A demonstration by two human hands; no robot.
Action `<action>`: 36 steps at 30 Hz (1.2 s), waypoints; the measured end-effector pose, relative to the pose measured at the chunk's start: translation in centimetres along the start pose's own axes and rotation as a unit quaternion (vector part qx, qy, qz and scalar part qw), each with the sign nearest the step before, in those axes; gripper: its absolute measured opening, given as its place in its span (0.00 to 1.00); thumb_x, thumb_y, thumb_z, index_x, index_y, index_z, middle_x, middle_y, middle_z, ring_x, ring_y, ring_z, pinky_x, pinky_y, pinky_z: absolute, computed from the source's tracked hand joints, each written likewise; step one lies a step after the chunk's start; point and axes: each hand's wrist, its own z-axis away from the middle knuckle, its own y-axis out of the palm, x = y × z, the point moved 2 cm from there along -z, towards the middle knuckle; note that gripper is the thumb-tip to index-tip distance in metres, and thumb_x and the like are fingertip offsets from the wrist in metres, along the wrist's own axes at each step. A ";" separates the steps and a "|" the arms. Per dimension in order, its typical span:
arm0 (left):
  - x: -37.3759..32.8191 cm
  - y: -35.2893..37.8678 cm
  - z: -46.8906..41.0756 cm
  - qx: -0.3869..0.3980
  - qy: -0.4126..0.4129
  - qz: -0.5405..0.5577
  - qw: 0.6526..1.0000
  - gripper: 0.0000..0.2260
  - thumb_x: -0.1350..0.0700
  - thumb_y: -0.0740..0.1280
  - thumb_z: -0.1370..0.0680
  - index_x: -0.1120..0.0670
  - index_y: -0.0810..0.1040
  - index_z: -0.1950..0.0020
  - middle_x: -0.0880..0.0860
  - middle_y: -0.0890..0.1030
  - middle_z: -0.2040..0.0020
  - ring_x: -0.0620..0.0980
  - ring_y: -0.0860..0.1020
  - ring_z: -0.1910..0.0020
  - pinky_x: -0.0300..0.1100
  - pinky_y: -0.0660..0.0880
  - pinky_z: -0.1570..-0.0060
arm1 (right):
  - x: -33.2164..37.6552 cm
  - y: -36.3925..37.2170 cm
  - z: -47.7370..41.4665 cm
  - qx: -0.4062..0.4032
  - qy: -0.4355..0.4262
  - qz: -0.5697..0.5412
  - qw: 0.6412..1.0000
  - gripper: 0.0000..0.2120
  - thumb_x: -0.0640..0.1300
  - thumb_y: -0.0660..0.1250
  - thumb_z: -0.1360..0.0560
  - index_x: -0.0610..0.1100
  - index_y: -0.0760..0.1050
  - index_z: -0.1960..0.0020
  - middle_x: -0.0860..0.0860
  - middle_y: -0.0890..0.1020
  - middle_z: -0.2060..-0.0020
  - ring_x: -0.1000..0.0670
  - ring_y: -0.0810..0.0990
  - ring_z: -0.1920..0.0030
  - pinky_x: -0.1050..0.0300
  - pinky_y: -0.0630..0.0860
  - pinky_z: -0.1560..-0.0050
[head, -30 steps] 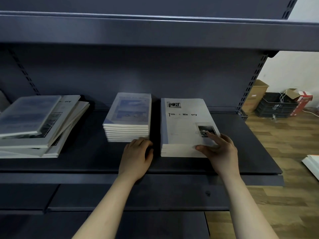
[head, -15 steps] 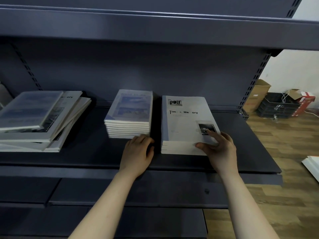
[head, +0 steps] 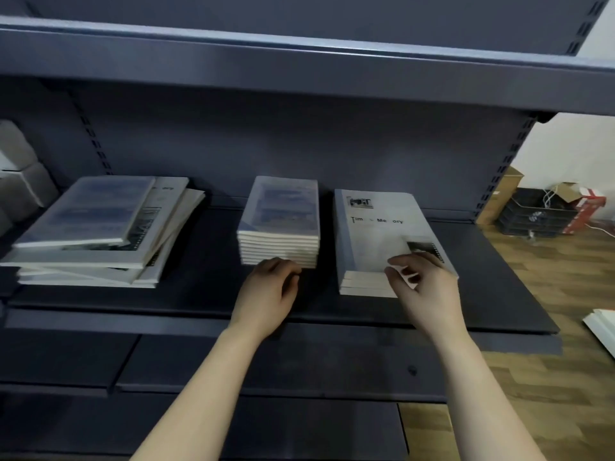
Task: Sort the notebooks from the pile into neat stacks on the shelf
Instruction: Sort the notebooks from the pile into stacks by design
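A dark grey metal shelf [head: 206,294] carries three groups of notebooks. At the left lies the untidy pile [head: 100,227]: large and small notebooks overlap at different angles, and a blue-covered one lies skewed on top. In the middle stands the small notebook stack [head: 283,221], squared up, with a blue picture on its top cover. Just to its right, with a narrow gap between them, sits the large notebook stack [head: 376,237], also neat. Its pale cover bears dark title lettering and a small dark photo near the near right corner.

The left hand [head: 266,291] rests on the shelf at the near edge of the small notebook stack. Its fingers are loosely bent with the tips against the stack's near face, and it grips nothing. The right hand [head: 429,287] is at the near right corner of the large notebook stack. Its thumb lies on the top cover and its curled fingers are against the near edge, pinching the upper part of the stack. Blur hides how many notebooks it takes.

Pale boxes [head: 20,181] sit at the far left of the shelf. Beyond the right end of the shelf, on the wooden floor [head: 549,377], stand a cardboard box [head: 499,194], a black crate [head: 535,214] and a red-and-white box [head: 589,204].
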 end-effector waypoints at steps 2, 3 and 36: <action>1.4 -2.1 0.0 -0.033 -0.002 -0.012 0.999 0.07 0.60 0.67 0.25 0.55 0.79 0.48 0.53 0.80 0.53 0.55 0.77 0.52 0.42 0.73 0.55 | 1.6 1.4 0.4 0.022 -0.014 -0.001 1.000 0.04 0.41 0.69 0.27 0.47 0.81 0.53 0.52 0.80 0.57 0.57 0.77 0.61 0.70 0.68 0.61; 2.2 -3.3 0.0 -0.053 -0.011 -0.020 0.998 0.07 0.60 0.67 0.25 0.55 0.79 0.48 0.54 0.80 0.53 0.56 0.77 0.52 0.42 0.73 0.55 | 2.4 2.3 0.6 0.032 -0.021 -0.002 0.999 0.05 0.40 0.69 0.27 0.46 0.81 0.53 0.51 0.80 0.59 0.57 0.77 0.62 0.69 0.68 0.62; 16.9 -20.8 -0.2 -0.297 -0.352 0.340 0.820 0.14 0.57 0.60 0.19 0.57 0.66 0.34 0.55 0.73 0.38 0.55 0.78 0.49 0.42 0.79 0.73 | 9.5 12.6 2.5 0.183 -0.019 -0.020 0.983 0.06 0.43 0.67 0.25 0.51 0.81 0.51 0.58 0.82 0.56 0.58 0.79 0.54 0.64 0.75 0.52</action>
